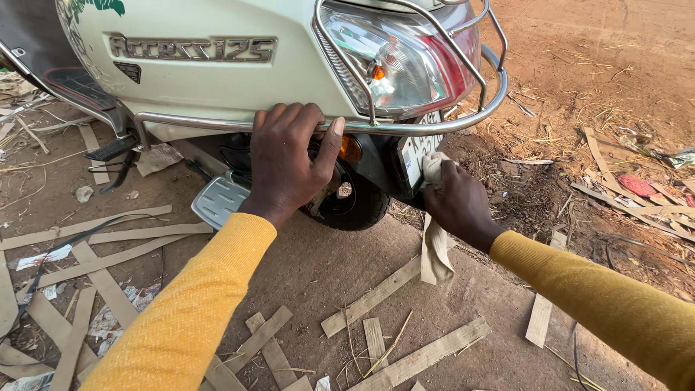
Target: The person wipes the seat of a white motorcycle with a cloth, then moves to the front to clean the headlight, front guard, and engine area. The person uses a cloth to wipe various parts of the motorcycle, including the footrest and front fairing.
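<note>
A pale cream scooter (195, 80) stands rear-on in front of me, with a clear and red tail light (394, 58) inside a chrome guard rail (449, 123). My left hand (289, 163) grips the chrome rail at the scooter's side, fingers over the top. My right hand (460, 206) holds a dirty beige cloth (434, 250) bunched against the white number plate (416, 156) below the tail light. The cloth's loose end hangs down toward the ground. Both arms wear mustard yellow sleeves. The rear tyre (362, 206) shows between my hands.
Bare brown dirt ground lies all around, strewn with flat cardboard strips (405, 358), straw and paper scraps. A ribbed metal footrest (217, 203) sticks out low on the left. A black cable (65, 246) trails over the ground at left. More litter lies at right.
</note>
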